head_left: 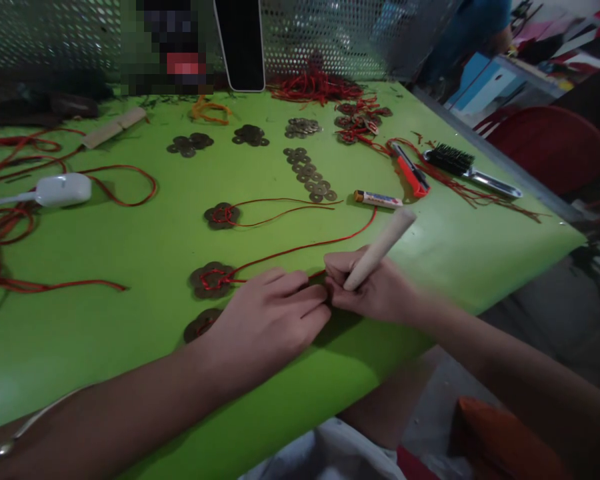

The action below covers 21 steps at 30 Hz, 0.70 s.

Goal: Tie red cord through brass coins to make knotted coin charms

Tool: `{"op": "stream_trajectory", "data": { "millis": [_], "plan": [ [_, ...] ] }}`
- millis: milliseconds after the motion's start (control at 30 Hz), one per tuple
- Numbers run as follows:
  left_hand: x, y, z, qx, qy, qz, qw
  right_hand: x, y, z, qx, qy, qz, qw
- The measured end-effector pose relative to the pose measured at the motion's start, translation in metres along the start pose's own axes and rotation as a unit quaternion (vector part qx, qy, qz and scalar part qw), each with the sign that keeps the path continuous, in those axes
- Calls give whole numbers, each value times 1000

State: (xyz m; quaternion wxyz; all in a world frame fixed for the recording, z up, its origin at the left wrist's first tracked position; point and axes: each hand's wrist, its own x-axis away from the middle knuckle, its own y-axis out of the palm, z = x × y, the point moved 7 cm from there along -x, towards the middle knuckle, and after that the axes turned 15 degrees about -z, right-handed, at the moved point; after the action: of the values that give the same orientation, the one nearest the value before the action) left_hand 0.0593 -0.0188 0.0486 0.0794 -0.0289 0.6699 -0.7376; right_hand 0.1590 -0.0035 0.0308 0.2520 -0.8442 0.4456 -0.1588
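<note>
Near the table's front edge, my left hand (280, 310) has its fingers curled together on a red cord (293, 252) that runs from a flower-shaped coin cluster (211, 280). My right hand (370, 287) is closed around a pale wooden stick (383, 247), which tilts up to the right. Its fingertips meet my left fingers, and a short piece of red cord shows between the hands. Another coin cluster (222, 215) with two loose cord ends lies behind. A third cluster (200, 327) is partly hidden by my left wrist.
On the green table (170, 373) lie coin piles (250, 135), a glue stick (377, 199), a red cutter (411, 172), a brush (470, 170), a white adapter (63, 191) and tangled red cord (10, 227). A phone (241, 47) stands at the back.
</note>
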Motion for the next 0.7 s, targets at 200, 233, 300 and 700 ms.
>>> {"op": "stream_trajectory", "data": {
  "millis": [200, 233, 300, 700],
  "plan": [
    [-1, 3, -2, 5, -11, 6, 1000, 9, 1, 8, -2, -9, 46, 999],
    [-1, 3, -3, 19, -14, 9, 1000, 11, 0, 9, -5, -12, 57, 998],
    [-1, 4, -6, 58, -28, 7, 998, 13, -5, 9, -37, -23, 88, 995],
    [-12, 8, -3, -14, -117, -10, 993, 22, -24, 17, -179, -31, 230, 956]
  ]
}}
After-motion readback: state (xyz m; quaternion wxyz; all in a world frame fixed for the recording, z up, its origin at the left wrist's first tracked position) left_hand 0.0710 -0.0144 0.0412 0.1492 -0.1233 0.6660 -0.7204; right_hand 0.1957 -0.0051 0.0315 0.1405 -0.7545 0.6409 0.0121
